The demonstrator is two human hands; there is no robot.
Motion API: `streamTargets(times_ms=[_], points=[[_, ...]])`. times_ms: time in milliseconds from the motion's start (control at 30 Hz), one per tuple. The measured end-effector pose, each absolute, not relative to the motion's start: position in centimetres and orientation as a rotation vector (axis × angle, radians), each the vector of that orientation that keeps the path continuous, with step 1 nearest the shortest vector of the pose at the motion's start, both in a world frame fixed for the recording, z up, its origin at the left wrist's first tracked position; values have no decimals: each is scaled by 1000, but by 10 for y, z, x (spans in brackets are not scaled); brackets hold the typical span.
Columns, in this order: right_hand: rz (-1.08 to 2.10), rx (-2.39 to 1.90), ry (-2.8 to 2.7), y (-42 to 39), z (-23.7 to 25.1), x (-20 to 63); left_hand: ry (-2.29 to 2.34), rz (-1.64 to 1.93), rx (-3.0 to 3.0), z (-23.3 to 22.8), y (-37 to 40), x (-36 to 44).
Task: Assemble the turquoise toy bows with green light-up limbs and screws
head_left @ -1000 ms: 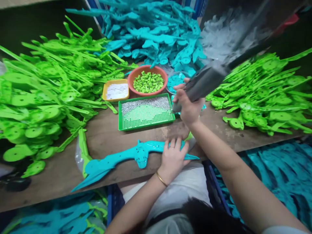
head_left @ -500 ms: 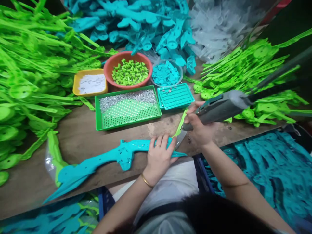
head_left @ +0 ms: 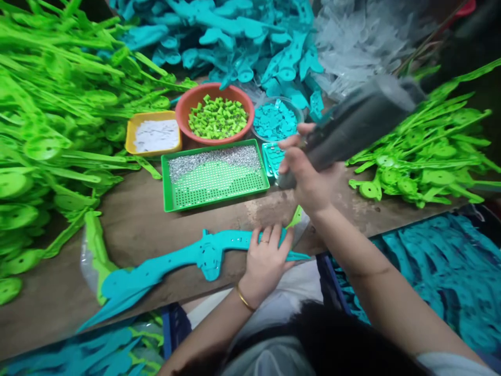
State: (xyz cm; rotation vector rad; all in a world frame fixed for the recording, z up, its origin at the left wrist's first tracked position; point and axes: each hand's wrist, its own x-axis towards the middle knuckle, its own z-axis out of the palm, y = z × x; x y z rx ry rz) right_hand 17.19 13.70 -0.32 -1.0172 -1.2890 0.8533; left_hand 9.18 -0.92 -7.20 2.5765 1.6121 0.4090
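A long teal plastic sword-shaped part (head_left: 183, 261) lies along the front of the wooden bench (head_left: 136, 219). My left hand (head_left: 268, 258) presses flat on its right end, fingers spread. My right hand (head_left: 309, 177) grips a grey electric screwdriver (head_left: 352, 125), its tip down beside the right edge of the green tray of small silver screws (head_left: 213, 175). A small teal tray (head_left: 272, 156) is partly hidden behind that hand. A green part's tip (head_left: 295, 216) pokes up by my left fingers.
Big heaps of green parts (head_left: 47, 120) at left and green parts (head_left: 426, 146) at right, teal parts (head_left: 242, 36) at the back. An orange bowl of green pieces (head_left: 215, 115), a yellow tray (head_left: 153, 134), a clear bowl of teal bits (head_left: 276, 117). Crates of teal parts (head_left: 430, 266) stand below.
My right hand lifted the screwdriver from the teal part's right end back up to the screw tray's edge. My left hand stayed pressed on the part.
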Motion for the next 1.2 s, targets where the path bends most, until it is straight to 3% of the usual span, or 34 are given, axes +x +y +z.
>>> streamTargets(times_ms=[200, 633, 867, 1000, 1200], points=[[813, -1014, -1215, 178, -35, 103, 1615, 338, 2572, -73, -22, 87], [859, -893, -1205, 178, -40, 100, 1627, 386, 2590, -75, -23, 86], [794, -859, -1185, 146, 4, 192, 1573, 378, 2647, -72, -38, 76], [611, -995, -1104, 129, -15, 247, 1576, 409, 2663, -72, -39, 73], [605, -1011, -1088, 139, -42, 259, 1553, 361, 2711, -71, -36, 74]])
